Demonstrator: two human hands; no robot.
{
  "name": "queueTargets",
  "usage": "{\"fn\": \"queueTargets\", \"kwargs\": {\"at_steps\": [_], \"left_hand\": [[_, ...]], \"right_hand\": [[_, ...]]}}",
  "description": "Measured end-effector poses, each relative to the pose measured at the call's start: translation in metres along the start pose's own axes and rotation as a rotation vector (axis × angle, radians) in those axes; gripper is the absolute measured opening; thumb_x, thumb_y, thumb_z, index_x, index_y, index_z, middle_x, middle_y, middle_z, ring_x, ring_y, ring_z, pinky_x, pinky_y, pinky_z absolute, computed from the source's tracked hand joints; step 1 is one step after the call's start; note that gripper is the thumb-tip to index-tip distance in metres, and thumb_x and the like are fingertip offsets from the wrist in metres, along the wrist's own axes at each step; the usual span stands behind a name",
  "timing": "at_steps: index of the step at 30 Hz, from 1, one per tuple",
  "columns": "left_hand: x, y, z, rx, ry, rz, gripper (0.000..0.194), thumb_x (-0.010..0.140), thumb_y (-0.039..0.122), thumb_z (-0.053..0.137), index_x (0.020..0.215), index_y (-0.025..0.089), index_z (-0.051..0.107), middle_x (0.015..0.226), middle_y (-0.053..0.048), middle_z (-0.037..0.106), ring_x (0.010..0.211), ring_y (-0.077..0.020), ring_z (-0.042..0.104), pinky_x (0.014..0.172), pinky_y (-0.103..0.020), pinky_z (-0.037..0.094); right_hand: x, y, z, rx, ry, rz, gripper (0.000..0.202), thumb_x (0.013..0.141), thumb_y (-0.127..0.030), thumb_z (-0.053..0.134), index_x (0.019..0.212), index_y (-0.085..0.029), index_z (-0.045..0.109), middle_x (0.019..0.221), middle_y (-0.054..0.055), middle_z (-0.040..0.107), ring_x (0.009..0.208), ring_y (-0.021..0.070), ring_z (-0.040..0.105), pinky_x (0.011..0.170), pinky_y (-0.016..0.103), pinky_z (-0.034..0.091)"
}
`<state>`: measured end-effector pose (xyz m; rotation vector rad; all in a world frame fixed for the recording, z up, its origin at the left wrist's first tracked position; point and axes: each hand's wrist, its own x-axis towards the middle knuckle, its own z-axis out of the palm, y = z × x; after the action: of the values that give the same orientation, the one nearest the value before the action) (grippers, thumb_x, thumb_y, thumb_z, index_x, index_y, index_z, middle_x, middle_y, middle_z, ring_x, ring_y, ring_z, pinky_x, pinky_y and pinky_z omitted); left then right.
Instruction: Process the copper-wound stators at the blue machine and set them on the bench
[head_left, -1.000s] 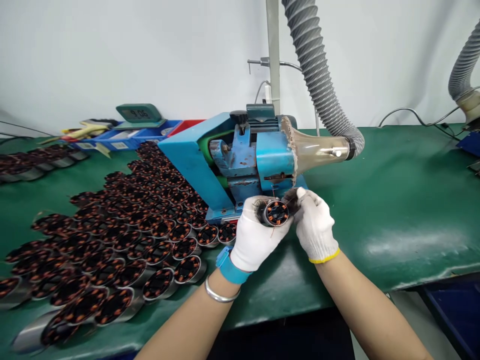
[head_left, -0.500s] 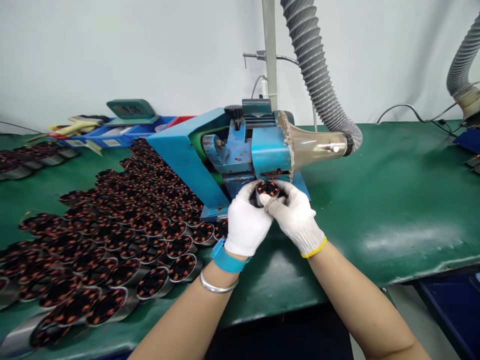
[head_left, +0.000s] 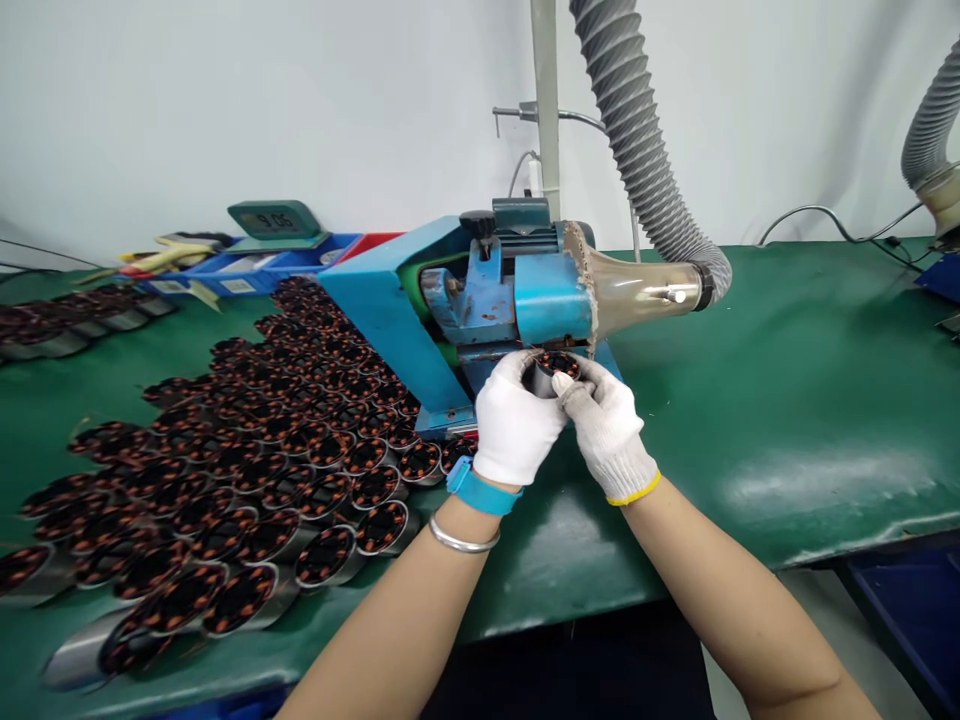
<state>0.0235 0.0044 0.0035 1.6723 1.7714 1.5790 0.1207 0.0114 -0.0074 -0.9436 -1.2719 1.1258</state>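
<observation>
Between my two white-gloved hands is a motor stator (head_left: 553, 378), a short metal ring with copper windings and black insulation facing up. My left hand (head_left: 520, 415) wraps round its left side. On the right, my right hand (head_left: 606, 415) grips it, the thumb pressed on the near wall of the ring. The stator is right at the front of a blue belt machine (head_left: 551, 300), just below its hood; whether it touches the machine I cannot tell. Many similar stators (head_left: 322, 555) stand in rows on the green bench, left of my hands.
A clear funnel (head_left: 645, 293) joins the machine to a grey ribbed hose (head_left: 637, 130). Blue bins (head_left: 240, 280) and a digital clock (head_left: 274, 220) stand at the back left. The green bench mat (head_left: 787, 400) runs on to the right, where a second hose (head_left: 930, 130) hangs.
My view has shifted slightly, so most things sit further right in the picture. Both hands keep hold of the stator, which sits slightly further from the machine's opening, with more of its wall showing.
</observation>
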Motion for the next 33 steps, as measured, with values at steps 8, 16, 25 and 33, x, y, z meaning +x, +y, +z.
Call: {"fn": "queueTargets", "kwargs": {"at_steps": [8, 16, 25, 33], "left_hand": [[0.002, -0.004, 0.001, -0.012, -0.04, 0.016, 0.033, 0.063, 0.03, 0.075, 0.092, 0.016, 0.066, 0.091, -0.008, 0.072, 0.084, -0.0237, 0.066, 0.076, -0.034, 0.052], [-0.006, -0.003, 0.001, -0.133, -0.01, 0.035, 0.039, 0.06, 0.031, 0.079, 0.093, 0.017, 0.067, 0.092, -0.006, 0.07, 0.085, -0.0213, 0.065, 0.081, -0.034, 0.052], [-0.027, 0.002, -0.046, -1.091, -0.178, -0.507, 0.046, 0.064, 0.055, 0.075, 0.095, 0.022, 0.069, 0.103, -0.007, 0.071, 0.086, -0.0204, 0.065, 0.077, -0.036, 0.055], [-0.065, -0.026, -0.139, -1.108, 0.128, -0.626, 0.051, 0.061, 0.061, 0.074, 0.096, 0.023, 0.071, 0.111, -0.009, 0.068, 0.079, -0.0189, 0.065, 0.067, -0.033, 0.056]], "right_hand": [[0.0, -0.003, 0.0, 0.08, 0.013, 0.053, 0.041, 0.075, -0.039, 0.065, 0.109, -0.016, 0.064, 0.069, 0.001, 0.062, 0.075, 0.0188, 0.063, 0.074, 0.032, 0.055], [-0.007, -0.004, 0.0, -0.016, 0.043, -0.022, 0.041, 0.073, -0.038, 0.067, 0.108, -0.016, 0.062, 0.091, 0.006, 0.069, 0.089, 0.0217, 0.065, 0.086, 0.036, 0.055], [-0.031, -0.007, -0.009, 0.082, -0.175, -0.201, 0.044, 0.077, -0.053, 0.063, 0.104, -0.02, 0.061, 0.093, 0.009, 0.064, 0.078, 0.0221, 0.064, 0.047, 0.027, 0.052], [-0.035, -0.002, -0.015, 0.024, -0.114, -0.135, 0.027, 0.078, -0.046, 0.067, 0.098, -0.028, 0.067, 0.099, 0.012, 0.069, 0.083, 0.0276, 0.069, 0.049, 0.034, 0.051]]}}
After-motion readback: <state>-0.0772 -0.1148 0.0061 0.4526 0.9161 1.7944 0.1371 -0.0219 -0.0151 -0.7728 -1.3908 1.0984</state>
